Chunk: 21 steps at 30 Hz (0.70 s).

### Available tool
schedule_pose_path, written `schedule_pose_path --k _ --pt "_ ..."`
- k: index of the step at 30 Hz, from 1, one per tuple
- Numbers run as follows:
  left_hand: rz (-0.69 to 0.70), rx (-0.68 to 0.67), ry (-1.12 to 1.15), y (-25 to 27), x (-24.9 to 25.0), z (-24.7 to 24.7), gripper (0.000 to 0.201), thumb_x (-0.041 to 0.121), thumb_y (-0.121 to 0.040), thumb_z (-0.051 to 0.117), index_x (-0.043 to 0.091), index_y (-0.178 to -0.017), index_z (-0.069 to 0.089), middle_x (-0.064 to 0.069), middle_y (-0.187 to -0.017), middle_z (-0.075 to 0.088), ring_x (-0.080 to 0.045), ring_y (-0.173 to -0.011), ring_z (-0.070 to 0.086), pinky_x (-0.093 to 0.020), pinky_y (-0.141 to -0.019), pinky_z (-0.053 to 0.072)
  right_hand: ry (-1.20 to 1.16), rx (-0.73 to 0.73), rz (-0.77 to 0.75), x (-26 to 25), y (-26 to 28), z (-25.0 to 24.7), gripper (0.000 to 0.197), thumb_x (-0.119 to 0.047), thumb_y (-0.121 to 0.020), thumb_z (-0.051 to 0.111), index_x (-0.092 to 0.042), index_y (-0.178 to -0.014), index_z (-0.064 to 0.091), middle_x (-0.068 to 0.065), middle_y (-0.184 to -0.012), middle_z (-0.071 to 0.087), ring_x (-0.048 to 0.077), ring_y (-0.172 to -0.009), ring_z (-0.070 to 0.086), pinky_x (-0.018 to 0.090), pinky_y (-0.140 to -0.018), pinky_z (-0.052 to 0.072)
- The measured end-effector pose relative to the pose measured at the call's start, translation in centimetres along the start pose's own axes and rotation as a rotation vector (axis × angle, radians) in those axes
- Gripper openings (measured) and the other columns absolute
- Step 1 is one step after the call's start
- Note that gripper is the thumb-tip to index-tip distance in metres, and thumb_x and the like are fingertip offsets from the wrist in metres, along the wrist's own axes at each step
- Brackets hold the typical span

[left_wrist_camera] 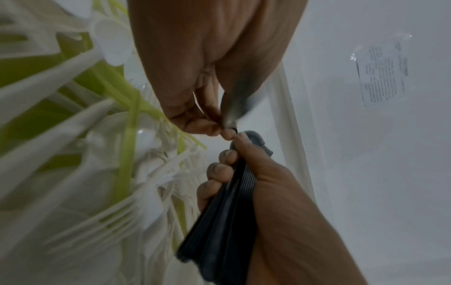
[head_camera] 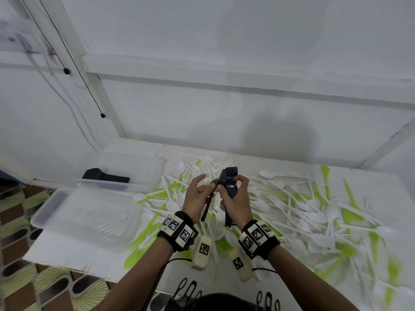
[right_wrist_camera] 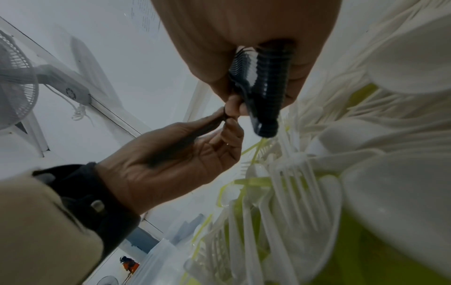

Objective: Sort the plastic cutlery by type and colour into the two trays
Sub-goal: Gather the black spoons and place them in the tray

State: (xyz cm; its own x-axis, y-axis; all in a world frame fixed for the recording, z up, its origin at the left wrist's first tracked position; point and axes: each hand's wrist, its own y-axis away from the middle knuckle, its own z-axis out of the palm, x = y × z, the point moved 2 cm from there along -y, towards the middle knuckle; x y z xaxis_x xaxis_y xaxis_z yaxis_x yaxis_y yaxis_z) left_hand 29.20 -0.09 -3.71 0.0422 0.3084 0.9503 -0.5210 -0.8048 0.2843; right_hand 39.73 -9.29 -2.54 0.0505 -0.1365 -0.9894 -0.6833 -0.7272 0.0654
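My right hand (head_camera: 231, 184) grips a tight stack of black spoons (head_camera: 229, 173) upright above the table; the stack (right_wrist_camera: 264, 86) fills its fist in the right wrist view. Beside it, my left hand (head_camera: 208, 187) pinches a single black spoon (head_camera: 207, 206) by its bowl end, the handle hanging down. The two hands touch at the fingertips. Loose white spoons, white forks and green pieces lie in a wide pile (head_camera: 292, 198) beneath. At the left stand two clear trays: the far tray (head_camera: 148, 162) holds black cutlery (head_camera: 105, 176), the near tray (head_camera: 45, 212) holds pale forks.
The white table (head_camera: 67, 252) ends at its front-left edge over a patterned tiled floor (head_camera: 20, 277). A white wall rises just behind the table. Thin black cords (head_camera: 89, 86) hang at the left. A fan (right_wrist_camera: 17, 86) shows in the right wrist view.
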Motion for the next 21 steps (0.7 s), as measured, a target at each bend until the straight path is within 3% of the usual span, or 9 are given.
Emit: schedule_pose_path --k 2,5,8,12,15,19,21 --pt "0.011 -0.064 -0.005 -0.2 -0.5 -0.4 0.038 0.007 -0.101 0.060 0.012 -0.138 0.056 -0.018 -0.090 0.060 -0.018 -0.083 0.064 -0.031 -0.079 0.055 0.017 -0.007 0.008 0.1 0.1 -0.1 0.042 -0.022 -0.094 0.070 -0.027 -0.117 0.035 0.005 -0.069 0.064 0.020 -0.046 0.055 0.032 -0.050 0.047" --pt "-0.031 -0.097 -0.008 -0.1 -0.5 -0.6 0.036 -0.001 -0.103 0.050 0.012 -0.136 0.056 -0.013 -0.090 0.063 -0.013 -0.074 0.063 -0.025 -0.068 0.053 0.063 0.018 0.006 0.5 0.0 -0.2 0.041 -0.020 -0.095 0.069 -0.028 -0.117 0.034 0.010 -0.073 0.066 0.021 -0.047 0.057 0.037 -0.052 0.052" --pt "-0.040 -0.093 0.028 -0.1 -0.5 -0.2 0.038 -0.005 -0.103 0.046 0.013 -0.136 0.053 -0.012 -0.097 0.061 -0.019 -0.083 0.062 -0.030 -0.075 0.056 0.216 0.033 -0.051 0.9 0.0 -0.2 0.041 -0.024 -0.094 0.068 -0.033 -0.116 0.035 0.007 -0.076 0.068 0.023 -0.047 0.061 0.047 -0.055 0.057" --pt "-0.014 -0.077 -0.116 0.0 -0.6 0.9 0.024 -0.007 -0.102 0.044 0.005 -0.118 0.056 -0.017 -0.108 0.066 -0.023 -0.086 0.066 -0.033 -0.076 0.059 0.320 -0.028 -0.154 0.6 0.3 0.0 0.042 -0.022 -0.094 0.069 -0.032 -0.116 0.035 0.004 -0.068 0.064 0.015 -0.048 0.060 0.032 -0.048 0.045" --pt "-0.047 -0.002 -0.165 0.0 -0.3 0.9 0.025 -0.009 -0.098 0.043 0.007 -0.112 0.055 -0.013 -0.095 0.067 -0.019 -0.074 0.062 -0.023 -0.059 0.051 0.311 -0.017 -0.202 -0.1 0.4 0.1 0.040 -0.021 -0.095 0.067 -0.031 -0.117 0.036 0.006 -0.067 0.063 0.017 -0.049 0.058 0.034 -0.048 0.044" --pt "-0.042 0.123 -0.089 -0.3 1.2 0.6 0.030 0.008 -0.095 0.041 0.018 -0.113 0.062 -0.008 -0.089 0.068 -0.013 -0.066 0.051 -0.024 -0.055 0.038 0.251 0.053 -0.153 -0.7 -0.1 -0.1 0.040 -0.023 -0.095 0.065 -0.035 -0.118 0.035 0.010 -0.070 0.066 0.029 -0.049 0.060 0.047 -0.052 0.052" --pt "0.001 0.130 -0.053 -0.1 2.1 0.7 0.030 0.012 -0.097 0.040 0.020 -0.111 0.066 -0.002 -0.088 0.071 -0.012 -0.067 0.049 -0.026 -0.057 0.035 0.211 0.071 -0.100 -0.7 -0.5 -0.5 0.041 -0.020 -0.095 0.066 -0.034 -0.117 0.034 0.009 -0.066 0.064 0.026 -0.045 0.058 0.043 -0.049 0.051"
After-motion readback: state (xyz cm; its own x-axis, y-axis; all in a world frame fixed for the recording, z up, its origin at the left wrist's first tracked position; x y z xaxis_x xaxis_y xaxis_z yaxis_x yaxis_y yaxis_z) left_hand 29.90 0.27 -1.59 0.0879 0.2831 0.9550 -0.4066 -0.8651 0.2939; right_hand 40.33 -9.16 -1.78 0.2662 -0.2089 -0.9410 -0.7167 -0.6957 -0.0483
